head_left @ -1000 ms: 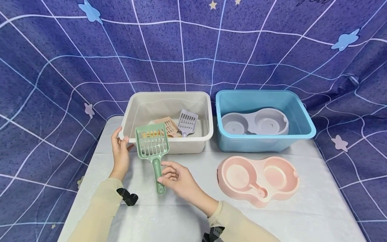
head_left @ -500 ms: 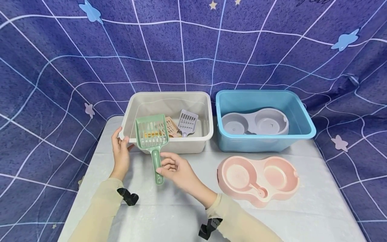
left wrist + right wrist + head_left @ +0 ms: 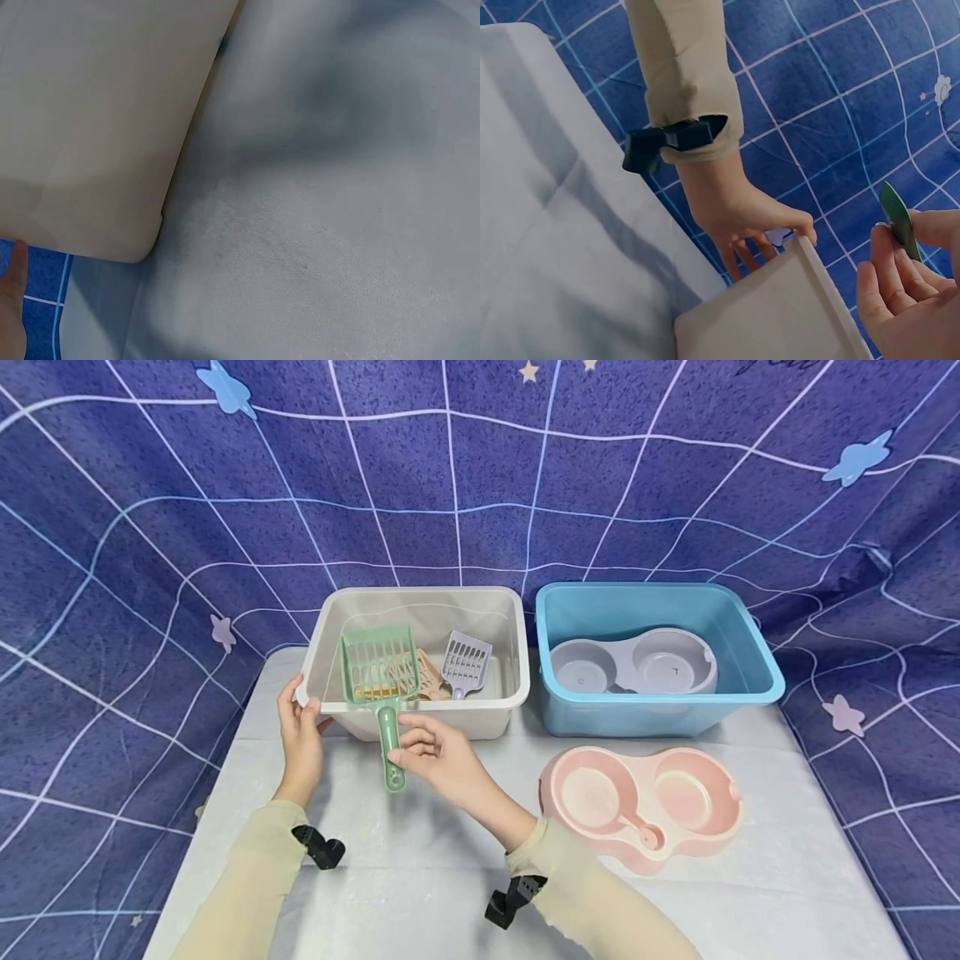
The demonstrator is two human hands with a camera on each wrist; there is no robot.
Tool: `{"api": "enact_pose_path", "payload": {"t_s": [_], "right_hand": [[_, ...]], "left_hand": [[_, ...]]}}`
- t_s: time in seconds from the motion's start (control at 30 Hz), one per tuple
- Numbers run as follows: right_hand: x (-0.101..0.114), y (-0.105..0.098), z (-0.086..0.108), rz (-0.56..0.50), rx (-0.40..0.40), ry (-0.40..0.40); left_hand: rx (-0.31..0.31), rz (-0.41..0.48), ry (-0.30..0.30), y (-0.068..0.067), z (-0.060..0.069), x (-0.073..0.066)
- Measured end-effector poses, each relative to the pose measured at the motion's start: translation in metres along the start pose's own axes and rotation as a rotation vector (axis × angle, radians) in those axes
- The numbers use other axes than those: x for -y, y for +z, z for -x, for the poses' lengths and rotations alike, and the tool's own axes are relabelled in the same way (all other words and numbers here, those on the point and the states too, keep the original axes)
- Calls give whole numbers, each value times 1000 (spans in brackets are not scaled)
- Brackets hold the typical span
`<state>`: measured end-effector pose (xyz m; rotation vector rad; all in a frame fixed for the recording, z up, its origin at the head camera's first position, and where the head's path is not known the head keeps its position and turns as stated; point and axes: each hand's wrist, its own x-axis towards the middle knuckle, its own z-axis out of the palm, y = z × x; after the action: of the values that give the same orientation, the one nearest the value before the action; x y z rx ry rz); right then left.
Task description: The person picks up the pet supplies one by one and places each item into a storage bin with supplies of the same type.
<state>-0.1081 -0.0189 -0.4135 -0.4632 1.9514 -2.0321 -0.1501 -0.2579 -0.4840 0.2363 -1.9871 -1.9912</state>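
Observation:
A green slotted scoop (image 3: 390, 743) is pinched at its handle by my right hand (image 3: 442, 764); its head overlaps the front rim of the grey bin (image 3: 465, 720) in the head view. My left hand (image 3: 302, 743) grips that bin's front left corner. Inside the bin lie a purple scoop (image 3: 467, 662), an orange scoop (image 3: 429, 672) and something yellow, partly hidden behind the green head. In the right wrist view, the green handle (image 3: 897, 214) is between the right thumb and fingers, and the left hand (image 3: 742, 214) holds the bin corner (image 3: 802, 251).
Right of the grey bin stands a blue bin (image 3: 652, 717) with a grey double bowl (image 3: 622, 652) inside. A pink double bowl (image 3: 645, 777) lies on the white table (image 3: 420, 893) in front of it. A blue patterned cloth (image 3: 480, 468) hangs behind.
My right hand has moved the green scoop forward, away from me, so its head now overlaps the grey bin's interior. My left hand stays at the bin's corner.

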Motion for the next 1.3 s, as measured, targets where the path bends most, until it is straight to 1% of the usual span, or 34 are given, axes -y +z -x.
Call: {"api": "enact_pose_path", "payload": {"t_s": [0.17, 0.3, 0.47, 0.5, 0.63, 0.8, 1.1, 1.3], "right_hand": [[3, -3, -6, 15, -5, 20], [4, -5, -11, 19, -9, 31], [10, -7, -17, 21, -1, 28], [11, -8, -18, 27, -1, 25], [14, -11, -24, 53, 0, 11], [17, -15, -30, 65, 4, 13], [20, -21, -41, 101, -30, 20], [22, -22, -48, 131, -36, 35]], "left_hand": [[-11, 12, 16, -2, -5, 13], [-18, 19, 25, -3, -6, 17], [-15, 17, 20, -3, -6, 17], [-12, 16, 14, -3, -4, 13], [-10, 12, 8, -3, -5, 14], [-25, 18, 15, -3, -5, 16], [-38, 26, 10, -3, -6, 17], [-39, 28, 14, -3, -6, 17]]}}
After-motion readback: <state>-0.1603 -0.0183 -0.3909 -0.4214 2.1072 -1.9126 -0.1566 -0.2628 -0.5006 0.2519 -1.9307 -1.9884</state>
